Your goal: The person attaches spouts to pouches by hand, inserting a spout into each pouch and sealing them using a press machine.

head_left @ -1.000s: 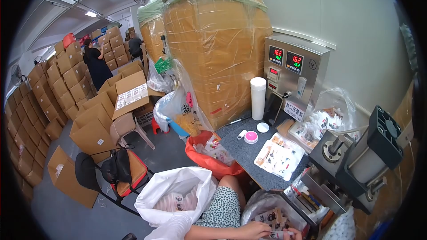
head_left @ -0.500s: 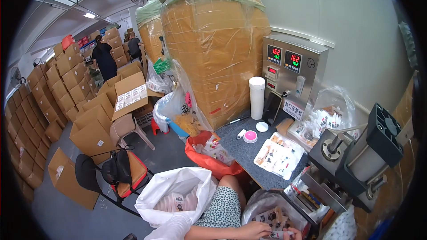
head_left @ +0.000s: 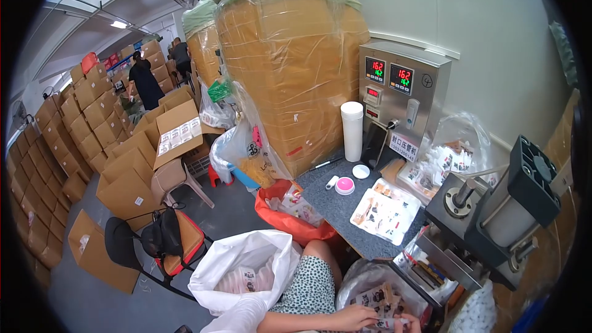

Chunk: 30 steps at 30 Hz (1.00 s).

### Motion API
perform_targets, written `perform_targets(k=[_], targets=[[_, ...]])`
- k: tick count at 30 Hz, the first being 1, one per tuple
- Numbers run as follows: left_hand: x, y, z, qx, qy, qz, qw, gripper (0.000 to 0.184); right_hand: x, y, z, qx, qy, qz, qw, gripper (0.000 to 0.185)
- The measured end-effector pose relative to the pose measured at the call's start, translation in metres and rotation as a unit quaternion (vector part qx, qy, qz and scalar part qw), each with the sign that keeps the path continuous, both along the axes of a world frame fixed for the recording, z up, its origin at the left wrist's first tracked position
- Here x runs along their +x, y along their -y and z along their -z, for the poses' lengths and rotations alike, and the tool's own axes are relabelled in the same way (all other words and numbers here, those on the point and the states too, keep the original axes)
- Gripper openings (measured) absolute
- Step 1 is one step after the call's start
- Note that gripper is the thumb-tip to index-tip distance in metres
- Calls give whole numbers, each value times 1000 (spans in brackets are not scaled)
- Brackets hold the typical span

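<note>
At the bottom edge, my left hand (head_left: pixel 357 317) and my right hand (head_left: pixel 408 322) are close together over a clear plastic bag (head_left: pixel 353 280) of printed packets. Between them is a small printed pouch (head_left: pixel 387 322), pinched by the fingers of both hands. To the left of my lap, a white sack (head_left: pixel 209 253) holds more printed packets (head_left: pixel 246 279). Flat printed pouches (head_left: pixel 385 213) lie on the grey table (head_left: pixel 320 194) in front of me.
Right of the table stands a sealing machine (head_left: pixel 459 200), below a steel control box (head_left: pixel 401 80). A white bottle (head_left: pixel 352 132), a pink-topped container (head_left: pixel 345 185) and a red bag (head_left: pixel 271 209) are near. A chair (head_left: pixel 123 240), stacked cartons (head_left: pixel 98 111) and two people are further left.
The view has shifted slightly. In the background, one person has turned and moved a little right, and the other now stands more upright. My hands stay at the pouch with little movement.
</note>
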<state>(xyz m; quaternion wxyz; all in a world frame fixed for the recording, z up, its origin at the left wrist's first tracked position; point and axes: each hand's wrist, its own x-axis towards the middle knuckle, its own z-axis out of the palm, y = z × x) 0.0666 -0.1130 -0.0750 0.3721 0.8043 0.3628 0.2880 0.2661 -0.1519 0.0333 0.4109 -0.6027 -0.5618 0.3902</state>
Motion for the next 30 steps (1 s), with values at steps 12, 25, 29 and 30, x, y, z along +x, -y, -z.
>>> perform_targets(k=[12,25,29,30], targets=[[-1,-8,-52,-34,-17,20,999,18,5,4,13,115,-172,144,968,31],[38,-83,-85,-442,163,-77,879,25,12,18,6,163,-203,265,928,10],[49,-98,-99,-481,214,-113,842,28,16,22,7,158,-218,245,931,9],[50,-100,-101,-483,213,-118,841,29,16,22,8,156,-221,242,932,10]])
